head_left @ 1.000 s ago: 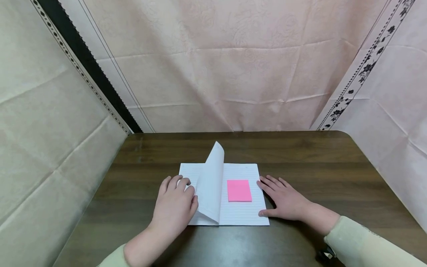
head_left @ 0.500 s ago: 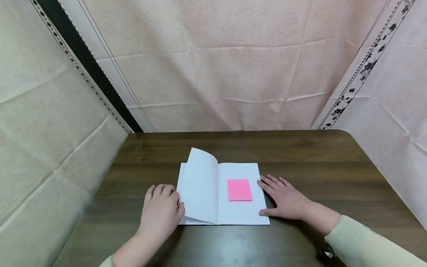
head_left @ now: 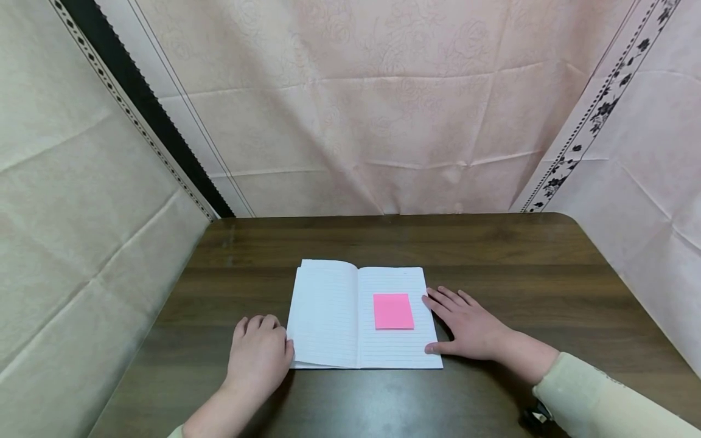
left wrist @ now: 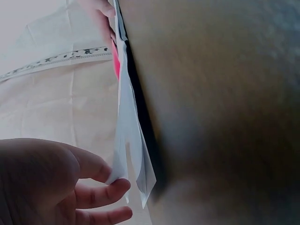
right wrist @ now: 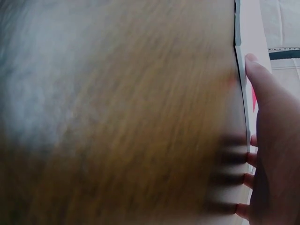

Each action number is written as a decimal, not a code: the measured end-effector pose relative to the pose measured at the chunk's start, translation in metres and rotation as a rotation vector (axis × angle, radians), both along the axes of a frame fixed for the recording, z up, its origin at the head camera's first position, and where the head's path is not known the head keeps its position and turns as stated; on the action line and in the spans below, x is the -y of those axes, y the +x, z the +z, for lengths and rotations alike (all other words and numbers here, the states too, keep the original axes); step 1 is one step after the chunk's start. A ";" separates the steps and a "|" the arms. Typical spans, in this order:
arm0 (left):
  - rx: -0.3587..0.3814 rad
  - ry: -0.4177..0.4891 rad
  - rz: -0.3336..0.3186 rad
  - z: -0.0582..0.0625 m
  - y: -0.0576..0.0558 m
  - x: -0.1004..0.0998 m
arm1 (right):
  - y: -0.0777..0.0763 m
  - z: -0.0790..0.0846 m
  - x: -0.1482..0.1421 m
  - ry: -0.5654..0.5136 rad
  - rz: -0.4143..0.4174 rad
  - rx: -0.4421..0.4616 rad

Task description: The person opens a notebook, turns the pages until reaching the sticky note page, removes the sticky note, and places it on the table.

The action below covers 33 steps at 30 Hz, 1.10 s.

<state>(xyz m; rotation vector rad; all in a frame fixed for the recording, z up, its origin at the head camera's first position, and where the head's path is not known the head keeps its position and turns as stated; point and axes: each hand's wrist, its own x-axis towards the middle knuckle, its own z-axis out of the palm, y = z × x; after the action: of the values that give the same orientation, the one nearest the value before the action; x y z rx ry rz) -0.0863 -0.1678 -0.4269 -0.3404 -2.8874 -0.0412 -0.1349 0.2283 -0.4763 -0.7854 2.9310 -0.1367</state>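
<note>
An open notebook with ruled white pages lies on the table. On its right page sits a pink sticky note. My left hand is at the notebook's left edge; in the left wrist view its thumb and forefinger pinch the outer edge of a page, slightly lifted from the sheets beneath. Across from it, my right hand rests spread along the right edge, thumb and fingertips touching the right page. The right wrist view shows the thumb lying on the paper.
The brown wooden table extends around the notebook. A pale cloth curtain hangs behind its far edge, and more cloth hangs at both sides. Something black is at the right wrist.
My left hand has moved left and toward me, bringing the page over from upright near the spine to almost flat on the left side. The right hand has stayed put.
</note>
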 end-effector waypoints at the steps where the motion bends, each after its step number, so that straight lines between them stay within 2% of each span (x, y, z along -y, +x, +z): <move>1: 0.014 -0.009 0.005 -0.001 0.000 0.000 | 0.000 0.000 0.000 0.001 0.000 0.000; 7: 0.114 -0.065 0.025 -0.004 -0.001 0.001 | 0.000 0.001 0.001 0.004 0.003 -0.006; 11: 0.153 -0.123 0.027 -0.007 -0.002 0.002 | 0.000 0.001 0.000 0.009 0.007 -0.013; 17: 0.181 -0.162 0.023 -0.008 -0.002 0.000 | 0.000 0.000 0.000 0.012 0.009 -0.014; 33: 0.209 -0.189 0.026 -0.006 -0.002 -0.002 | 0.001 0.002 0.001 0.018 0.006 -0.005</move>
<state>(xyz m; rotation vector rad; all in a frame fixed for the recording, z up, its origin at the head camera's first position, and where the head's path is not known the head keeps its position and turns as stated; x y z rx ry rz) -0.0884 -0.1660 -0.4330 -0.3503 -3.1105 0.2148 -0.1344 0.2270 -0.4740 -0.7930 2.9304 -0.1070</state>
